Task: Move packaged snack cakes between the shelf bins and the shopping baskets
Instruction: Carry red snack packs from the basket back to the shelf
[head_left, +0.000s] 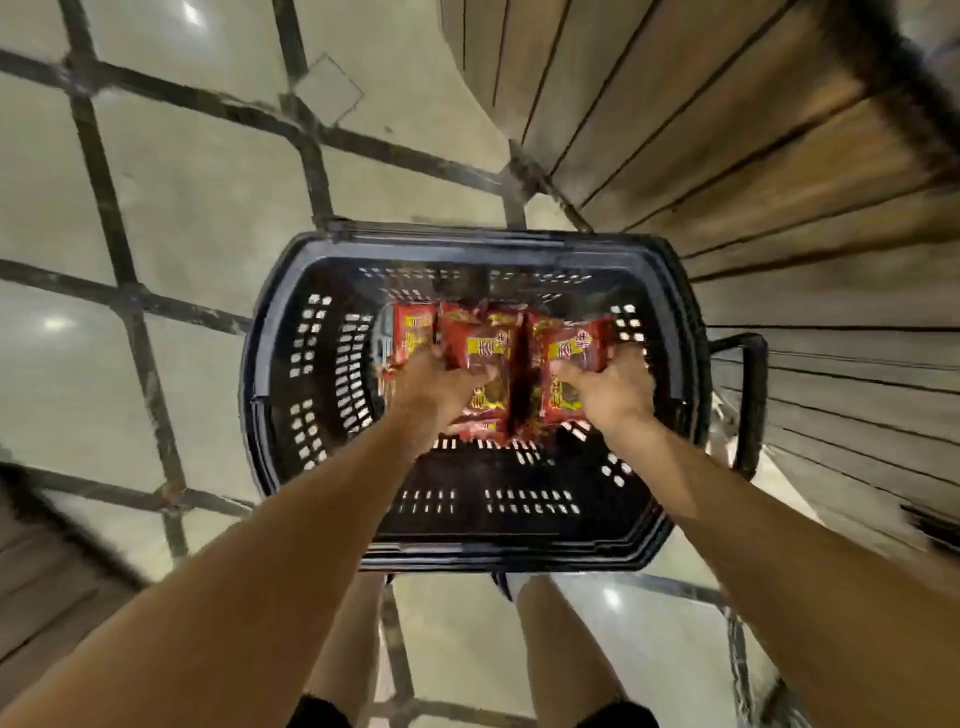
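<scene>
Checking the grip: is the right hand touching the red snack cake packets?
Touching. Head view shows right hand fingers curled onto the red snack cake packets.

Shop, shopping basket (270, 415), wooden shelving (727, 130)

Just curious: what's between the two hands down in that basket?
In the head view, red snack cake packets fill the gap between left hand and right hand.

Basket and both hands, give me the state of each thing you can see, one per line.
Black shopping basket: on the floor, partly filled.
Red snack cake packs: in the basket's far half.
Left hand: fingers closed on packs.
Right hand: fingers closed on packs.
Basket handle: folded down at the right.
</scene>
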